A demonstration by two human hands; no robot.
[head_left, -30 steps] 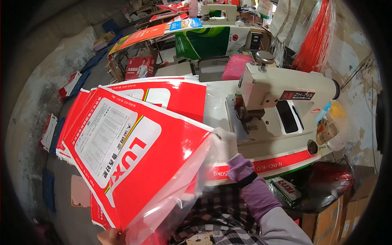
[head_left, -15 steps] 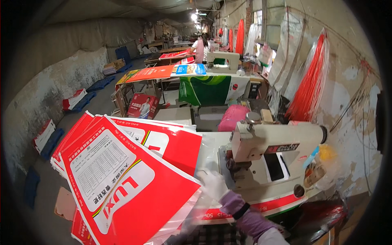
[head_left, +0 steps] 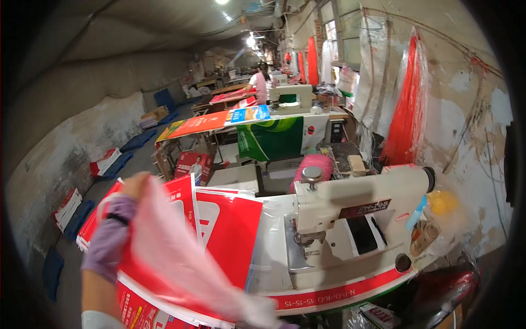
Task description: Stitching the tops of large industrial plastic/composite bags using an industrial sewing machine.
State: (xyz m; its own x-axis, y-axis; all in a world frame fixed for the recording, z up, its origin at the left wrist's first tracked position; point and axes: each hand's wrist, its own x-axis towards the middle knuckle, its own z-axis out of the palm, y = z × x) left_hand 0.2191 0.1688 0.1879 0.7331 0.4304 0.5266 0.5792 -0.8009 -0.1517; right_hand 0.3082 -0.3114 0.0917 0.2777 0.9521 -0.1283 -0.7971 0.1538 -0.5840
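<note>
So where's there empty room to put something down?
The white tabletop looks mostly bare between the red bags and the sewing machine. A smaller patch lies between the machine's metal plate and the black slab. It's crowded where bags overlap near the left hand, and by the yellow bundle at right.

Red strands (head_left: 404, 123) hang on the right wall (head_left: 463, 137). A pink bundle (head_left: 313, 166) lies near a green sheet (head_left: 270, 138). Blue cloths (head_left: 53, 274) line the floor (head_left: 138, 164); a distant lamp (head_left: 251, 41) glows.

Sewing wkshop: sewing mach. (head_left: 356, 200) in front, 2nd mach. (head_left: 296, 95) behind, red strands (head_left: 404, 118) vs. wall (head_left: 466, 131), printed sacks (head_left: 233, 236) piled.
</note>
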